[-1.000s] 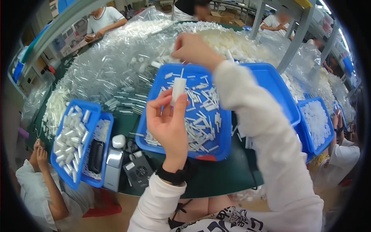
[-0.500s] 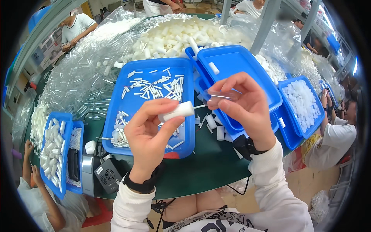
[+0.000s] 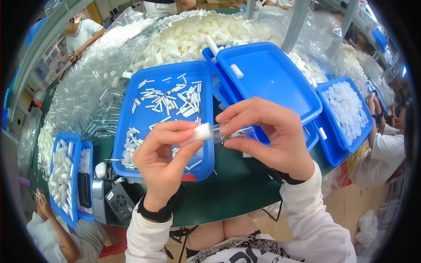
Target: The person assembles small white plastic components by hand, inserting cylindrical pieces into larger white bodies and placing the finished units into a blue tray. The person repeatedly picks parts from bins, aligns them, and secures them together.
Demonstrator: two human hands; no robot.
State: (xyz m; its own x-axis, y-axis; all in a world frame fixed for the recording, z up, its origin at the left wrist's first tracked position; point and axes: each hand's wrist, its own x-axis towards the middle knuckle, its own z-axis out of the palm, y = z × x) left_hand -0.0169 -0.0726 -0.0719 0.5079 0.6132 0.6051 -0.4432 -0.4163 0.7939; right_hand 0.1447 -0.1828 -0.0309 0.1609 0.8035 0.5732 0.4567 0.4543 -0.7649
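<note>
My left hand (image 3: 160, 151) pinches a white cylinder (image 3: 201, 133) between thumb and fingers, its right end facing my other hand. In my right hand (image 3: 269, 127) is a clear plastic tube (image 3: 247, 131), held level between thumb and fingertips. The tube's left end meets the right end of the cylinder; the fingers partly cover it, so I cannot tell how far the two overlap. Below and behind my left hand lies a blue tray (image 3: 175, 72) with many thin white sticks (image 3: 163, 101) and some small white caps (image 3: 128, 153).
Stacked blue trays (image 3: 274, 83) stand at the right, one white cylinder (image 3: 237, 71) on top. A blue tray of translucent pieces (image 3: 344, 111) sits farther right. White cylinders (image 3: 188, 39) are heaped behind, clear tubes (image 3: 94, 83) to their left. A small grey device (image 3: 119, 200) stands front left.
My right hand has moved left, bringing the clear tube against the cylinder. The thin white stick that jutted from the cylinder's right end no longer shows plainly. My left hand has shifted slightly left.
</note>
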